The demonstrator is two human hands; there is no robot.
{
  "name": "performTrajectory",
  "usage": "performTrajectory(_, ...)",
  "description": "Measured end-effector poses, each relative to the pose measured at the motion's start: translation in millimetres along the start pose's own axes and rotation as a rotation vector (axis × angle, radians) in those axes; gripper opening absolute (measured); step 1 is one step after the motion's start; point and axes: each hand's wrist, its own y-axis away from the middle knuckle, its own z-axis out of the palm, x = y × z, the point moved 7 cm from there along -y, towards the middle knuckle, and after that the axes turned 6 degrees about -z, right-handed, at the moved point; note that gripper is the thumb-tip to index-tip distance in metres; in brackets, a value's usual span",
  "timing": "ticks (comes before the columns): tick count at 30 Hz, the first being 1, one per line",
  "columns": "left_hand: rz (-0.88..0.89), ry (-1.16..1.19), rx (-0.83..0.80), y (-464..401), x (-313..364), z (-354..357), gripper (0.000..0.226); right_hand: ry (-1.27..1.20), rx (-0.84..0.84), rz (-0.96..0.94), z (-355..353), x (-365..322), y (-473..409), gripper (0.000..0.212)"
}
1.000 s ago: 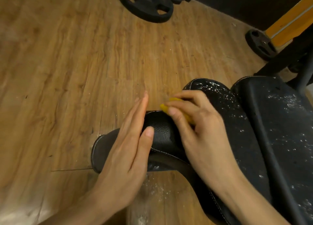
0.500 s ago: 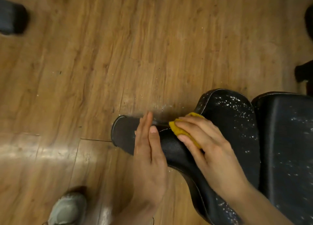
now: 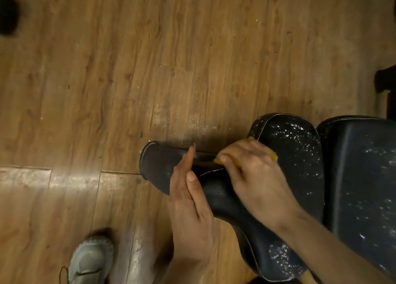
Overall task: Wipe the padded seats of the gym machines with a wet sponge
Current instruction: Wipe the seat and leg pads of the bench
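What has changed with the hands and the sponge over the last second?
The view tipped downward, bringing a grey shoe into sight. The right hand slid the yellow sponge a little along the black padded seat. It grips the sponge as before, and the left hand rests flat against the seat's narrow end, fingers straight, as earlier.

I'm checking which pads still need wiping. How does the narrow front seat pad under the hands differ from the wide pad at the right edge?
The narrow front seat pad looks mostly wiped near the hands, with specks remaining at its far and near ends; the wide pad is speckled white all over. The right hand presses a yellow sponge on the narrow pad, and the left hand lies flat against its side; nothing touches the wide pad. Both are black with pale piping.
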Motion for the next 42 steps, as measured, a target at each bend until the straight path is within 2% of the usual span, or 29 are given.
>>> performTrajectory(2, 0.006, -0.015, 0.002, -2, -1, 2, 0.051, -0.021, -0.088, -0.031, 13, -18, -12, 0.021)
performTrajectory(5, 0.011, -0.023, -0.001, -2, 1, 1, 0.05, -0.055, -0.295, -0.086, 11, -4, -25, 0.033)
performTrajectory(7, 0.008, -0.047, -0.012, -2, 2, 1, 0.049, 0.059, -0.364, -0.099, 8, 12, -33, 0.038)
performTrajectory(9, 0.006, -0.084, -0.034, -2, 4, 0, 0.046, 0.069, -0.306, -0.096, 7, 11, -27, 0.032)
performTrajectory(12, 0.023, -0.096, -0.046, -3, 8, -2, 0.041, -0.148, -0.186, -0.071, -7, 4, -4, 0.03)
performTrajectory(14, 0.021, -0.111, -0.043, -3, 9, -3, 0.041, -0.217, -0.24, -0.058, -8, 8, -3, 0.028)
performTrajectory(17, -0.006, -0.099, -0.059, -5, 7, -2, 0.043, -0.016, -0.484, 0.04, 18, 16, -46, 0.024)
performTrajectory(19, -0.013, -0.107, -0.085, -5, 9, -3, 0.043, 0.077, -0.527, 0.051, 30, 15, -58, 0.024)
performTrajectory(21, -0.024, -0.113, -0.101, -7, 10, -5, 0.041, 0.044, -0.496, 0.058, 24, 21, -48, 0.026)
performTrajectory(24, 0.009, -0.19, -0.144, -12, 17, -1, 0.038, -0.178, -0.271, -0.046, -13, 15, -6, 0.025)
performTrajectory(25, 0.042, -0.239, -0.164, -14, 22, 4, 0.038, -0.166, -0.261, -0.063, -13, 19, -5, 0.026)
performTrajectory(28, 0.124, -0.434, -0.193, -16, 32, 16, 0.034, 0.042, -0.405, -0.041, 10, 29, -40, 0.025)
performTrajectory(31, 0.139, -0.476, -0.161, -17, 30, 16, 0.032, 0.191, -0.387, -0.027, 15, 32, -54, 0.024)
performTrajectory(35, 0.165, -0.438, -0.127, -16, 29, 14, 0.033, -0.013, -0.201, -0.089, -10, 22, -11, 0.03)
performTrajectory(37, 0.166, -0.439, -0.133, -16, 27, 15, 0.033, 0.083, -0.308, -0.093, -4, 34, -27, 0.033)
performTrajectory(39, 0.163, -0.426, -0.147, -15, 27, 15, 0.033, 0.242, -0.46, -0.014, 6, 49, -59, 0.028)
performTrajectory(42, 0.158, -0.438, -0.138, -17, 27, 14, 0.033, 0.359, -0.428, 0.028, 6, 49, -71, 0.02)
